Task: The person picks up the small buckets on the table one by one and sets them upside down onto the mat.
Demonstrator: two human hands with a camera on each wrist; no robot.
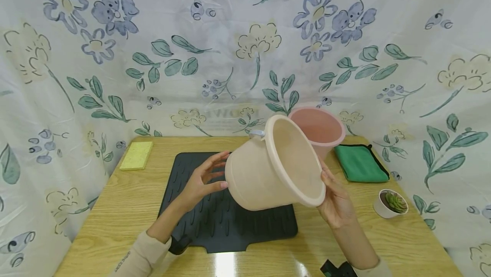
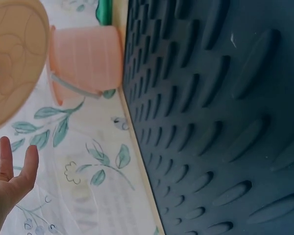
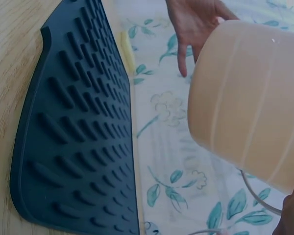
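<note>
A cream plastic bucket (image 1: 253, 174) is held tilted in the air above a black ridged mat (image 1: 207, 226), its mouth turned to the right. My right hand (image 1: 337, 198) grips the bucket's rim at the lower right. At the base end, my left hand (image 1: 201, 183) has its fingers spread; in the left wrist view a gap shows between the fingers (image 2: 29, 169) and the patterned bucket bottom (image 2: 12, 63). The wire handle (image 3: 257, 196) hangs below the bucket in the right wrist view. Behind it stands a pink bucket (image 1: 318, 130), partly hidden.
A yellow sponge cloth (image 1: 136, 156) lies at the table's back left. On the right are a folded green cloth (image 1: 361, 164) with a black edge and a small potted succulent (image 1: 390, 203). A flowered curtain (image 1: 230, 55) hangs behind the wooden table (image 1: 107, 213).
</note>
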